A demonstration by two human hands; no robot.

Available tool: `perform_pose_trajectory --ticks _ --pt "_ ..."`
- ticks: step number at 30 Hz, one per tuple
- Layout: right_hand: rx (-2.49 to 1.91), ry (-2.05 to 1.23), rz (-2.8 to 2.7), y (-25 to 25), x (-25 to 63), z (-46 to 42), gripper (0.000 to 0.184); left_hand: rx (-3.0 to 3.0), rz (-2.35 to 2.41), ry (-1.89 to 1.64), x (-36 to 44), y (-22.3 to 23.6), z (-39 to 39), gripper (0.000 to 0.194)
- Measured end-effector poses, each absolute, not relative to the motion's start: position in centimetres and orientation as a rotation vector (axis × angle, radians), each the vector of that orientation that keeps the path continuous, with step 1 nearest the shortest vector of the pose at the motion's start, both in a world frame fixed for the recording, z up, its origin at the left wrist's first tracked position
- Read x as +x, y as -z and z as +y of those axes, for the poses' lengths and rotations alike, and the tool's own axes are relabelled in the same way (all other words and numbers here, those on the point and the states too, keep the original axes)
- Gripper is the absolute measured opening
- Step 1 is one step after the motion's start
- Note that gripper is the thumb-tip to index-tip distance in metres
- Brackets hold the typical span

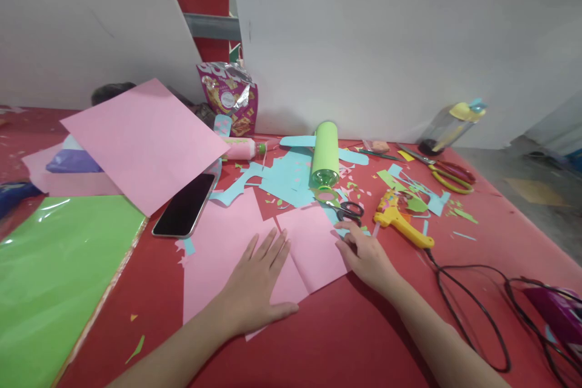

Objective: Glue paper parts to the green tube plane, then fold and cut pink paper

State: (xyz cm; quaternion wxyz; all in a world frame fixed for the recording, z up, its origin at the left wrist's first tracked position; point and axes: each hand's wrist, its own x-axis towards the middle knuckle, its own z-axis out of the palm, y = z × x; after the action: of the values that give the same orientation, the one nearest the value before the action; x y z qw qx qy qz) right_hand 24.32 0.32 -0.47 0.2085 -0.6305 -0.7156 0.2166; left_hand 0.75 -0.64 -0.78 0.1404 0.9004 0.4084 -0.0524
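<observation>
My left hand [261, 282] lies flat with spread fingers on a folded-looking sheet of pink paper [313, 242], which has a crease running down it. Under that sheet is a larger piece of pink paper [204, 260]. At the creased sheet's right edge, my right hand [366, 254] has curled fingers, thumb and forefinger gripping the edge. Black-handled scissors [349, 212] lie just beyond my right hand. Behind them a bottle wrapped in green paper [326, 148] rests on its side, with light blue paper strips [297, 141] reaching out at both sides.
A yellow glue gun [402, 224] with a trailing black cord [477, 267] lies at right. Farther back are more scissors [450, 176] and a clear bottle [450, 127]. To the left are a phone [184, 206], a raised pink sheet [145, 145] and a green paper pack [59, 273].
</observation>
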Motion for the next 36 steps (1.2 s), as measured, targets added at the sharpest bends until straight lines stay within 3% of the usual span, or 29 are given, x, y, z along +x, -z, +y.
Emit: perform_pose_trajectory --ticks 12,18,21,36 --pt "-1.653 -0.753 -2.059 -0.6 24.9 0.2 0.024 2.574 1.190 0.193 0.8 0.4 -0.6 0.085" --pt "-1.670 -1.153 -1.851 -1.5 25.6 0.1 0.036 2.566 1.189 0.205 0.8 0.2 -0.6 0.086" --pt "-1.662 -1.287 -1.871 -2.0 25.9 0.1 0.034 2.563 1.187 0.212 0.9 0.2 -0.6 0.086" --pt "-1.628 -1.086 -2.155 -2.7 26.2 0.2 0.029 2.555 1.189 0.222 0.9 0.1 -0.6 0.086"
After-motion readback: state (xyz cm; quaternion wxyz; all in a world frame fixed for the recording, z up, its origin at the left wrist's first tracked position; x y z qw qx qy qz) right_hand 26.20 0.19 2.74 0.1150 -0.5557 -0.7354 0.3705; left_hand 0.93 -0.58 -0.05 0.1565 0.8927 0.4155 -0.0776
